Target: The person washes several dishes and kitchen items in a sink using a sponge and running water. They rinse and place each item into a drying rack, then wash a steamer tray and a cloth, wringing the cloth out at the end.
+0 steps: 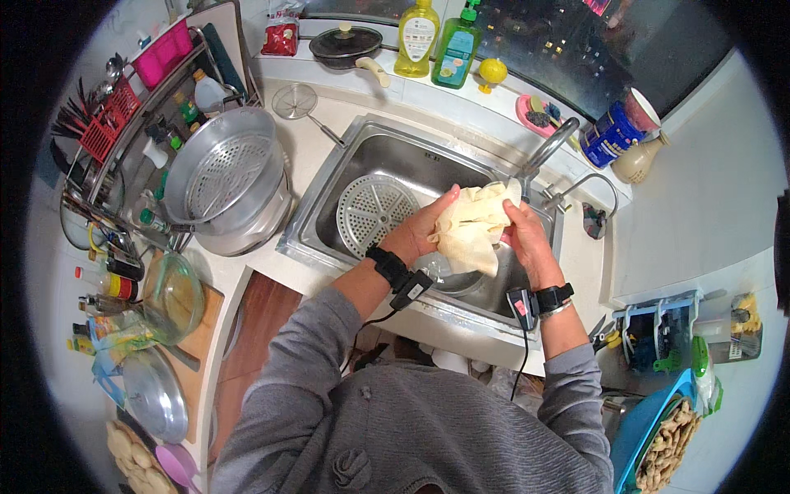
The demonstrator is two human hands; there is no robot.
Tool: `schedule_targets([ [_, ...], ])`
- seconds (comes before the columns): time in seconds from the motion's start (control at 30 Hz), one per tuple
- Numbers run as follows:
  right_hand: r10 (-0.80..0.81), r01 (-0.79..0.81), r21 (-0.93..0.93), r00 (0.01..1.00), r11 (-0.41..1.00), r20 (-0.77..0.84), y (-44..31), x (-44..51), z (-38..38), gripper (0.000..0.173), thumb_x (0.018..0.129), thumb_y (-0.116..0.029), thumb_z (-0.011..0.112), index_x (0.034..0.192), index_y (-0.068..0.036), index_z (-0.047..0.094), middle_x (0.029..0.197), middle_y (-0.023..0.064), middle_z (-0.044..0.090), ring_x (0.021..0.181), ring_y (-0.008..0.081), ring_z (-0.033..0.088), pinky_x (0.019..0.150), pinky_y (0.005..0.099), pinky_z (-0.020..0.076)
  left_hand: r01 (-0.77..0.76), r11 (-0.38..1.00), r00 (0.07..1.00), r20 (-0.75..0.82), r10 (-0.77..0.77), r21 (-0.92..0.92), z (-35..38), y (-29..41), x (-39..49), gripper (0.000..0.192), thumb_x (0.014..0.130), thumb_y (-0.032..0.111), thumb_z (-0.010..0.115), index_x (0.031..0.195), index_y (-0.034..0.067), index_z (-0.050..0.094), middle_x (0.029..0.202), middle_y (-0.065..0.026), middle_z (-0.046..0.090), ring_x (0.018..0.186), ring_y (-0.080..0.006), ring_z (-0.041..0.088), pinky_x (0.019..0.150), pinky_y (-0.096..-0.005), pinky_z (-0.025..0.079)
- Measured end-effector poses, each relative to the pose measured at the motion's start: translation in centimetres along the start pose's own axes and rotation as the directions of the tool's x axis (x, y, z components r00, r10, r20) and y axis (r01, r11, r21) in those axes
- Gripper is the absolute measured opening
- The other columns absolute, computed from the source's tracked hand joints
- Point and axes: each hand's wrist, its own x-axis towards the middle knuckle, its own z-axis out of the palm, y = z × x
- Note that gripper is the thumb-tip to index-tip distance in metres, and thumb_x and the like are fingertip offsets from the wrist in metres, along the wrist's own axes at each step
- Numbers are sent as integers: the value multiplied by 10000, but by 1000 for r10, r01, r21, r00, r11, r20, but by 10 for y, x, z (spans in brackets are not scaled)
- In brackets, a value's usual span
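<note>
Both of my hands hold a crumpled cream-coloured cloth (472, 225) above the stainless steel sink (404, 143). My left hand (426, 225) grips its left side, and my right hand (529, 231) pinches its right side, near the faucet (552, 145). Below, a perforated metal steamer plate (373, 213) leans inside the basin on the left. Under the cloth a metal bowl or pan (460, 283) with water in it is partly hidden.
A large aluminium steamer pot (225, 167) stands left of the sink, beside a wire skimmer (295, 102). Soap bottles (457, 52) and a lidded pan (345, 46) line the windowsill. At lower left, a glass bowl (174, 299) sits on a wooden board (207, 315). Ginger (666, 447) fills a blue basin at lower right.
</note>
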Motion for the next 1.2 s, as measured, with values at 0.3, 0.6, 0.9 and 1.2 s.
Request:
schedule_targets([
  [0.3, -103, 84, -229, 992, 970, -72, -28, -22, 13, 221, 904, -256, 549, 1011, -67, 587, 903, 22, 637, 730, 89, 599, 630, 236, 505, 139, 960, 989, -81, -122, 243, -18, -2, -25, 448, 893, 179, 546, 1276, -21, 426, 1232, -142, 541, 1082, -210, 565, 938, -319, 449],
  [0.6, -224, 227, -9, 966, 974, 130, -104, -47, 34, 252, 879, -202, 582, 1053, -22, 554, 941, 61, 635, 808, 127, 626, 688, 252, 524, -251, 610, 937, 30, 349, 751, 10, 42, -27, 412, 916, 251, 532, 1241, 4, 475, 1191, -89, 562, 1075, -199, 561, 914, -340, 462],
  [0.9, -294, 285, -236, 956, 929, -1, -135, -34, 44, 245, 886, -219, 573, 1049, -38, 554, 917, 43, 631, 758, 95, 604, 643, 221, 483, -421, 382, 798, 135, 588, 823, 64, 39, 8, 384, 811, 258, 689, 1100, 27, 586, 1091, -122, 596, 1067, -208, 537, 912, -326, 421],
  [1.2, -126, 129, -8, 979, 992, 161, -134, -25, 37, 299, 847, -99, 614, 1116, 11, 543, 978, 90, 643, 798, 142, 636, 712, 248, 523, -270, 23, 652, 166, 740, 963, 85, 57, 20, 183, 806, 174, 637, 834, -5, 655, 732, -71, 629, 633, -144, 561, 621, -284, 469],
])
